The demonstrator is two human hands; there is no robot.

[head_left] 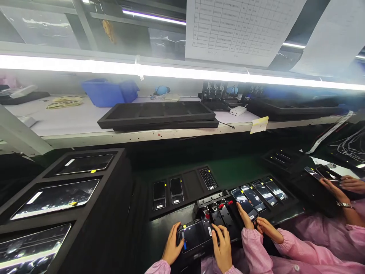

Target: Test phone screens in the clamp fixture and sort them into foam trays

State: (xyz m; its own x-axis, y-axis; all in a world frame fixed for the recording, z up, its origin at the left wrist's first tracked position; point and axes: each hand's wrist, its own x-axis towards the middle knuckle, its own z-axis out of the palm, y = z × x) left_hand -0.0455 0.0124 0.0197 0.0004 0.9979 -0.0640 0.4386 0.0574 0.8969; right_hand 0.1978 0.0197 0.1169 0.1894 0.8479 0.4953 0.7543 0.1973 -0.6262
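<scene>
My left hand [172, 244] grips the left end of a dark phone [196, 236], its thumb near a blue tab. My right hand [221, 245] has its fingers on the phone's right end, beside a white label. The phone lies sideways, screen up, with a yellow tab at its upper left. Just behind it stands a black fixture [212, 201] with metal clamps and red tips. A foam tray [191, 183] behind the fixture holds several phones, one showing a grid on its screen.
Stacked foam trays [110, 190] with large screens rise at the left. At the right, a co-worker's hands [246, 219] hold a phone near another tray; another person's hands [336, 190] are farther right. A shelf [171, 133] bears trays and a blue bin [104, 93].
</scene>
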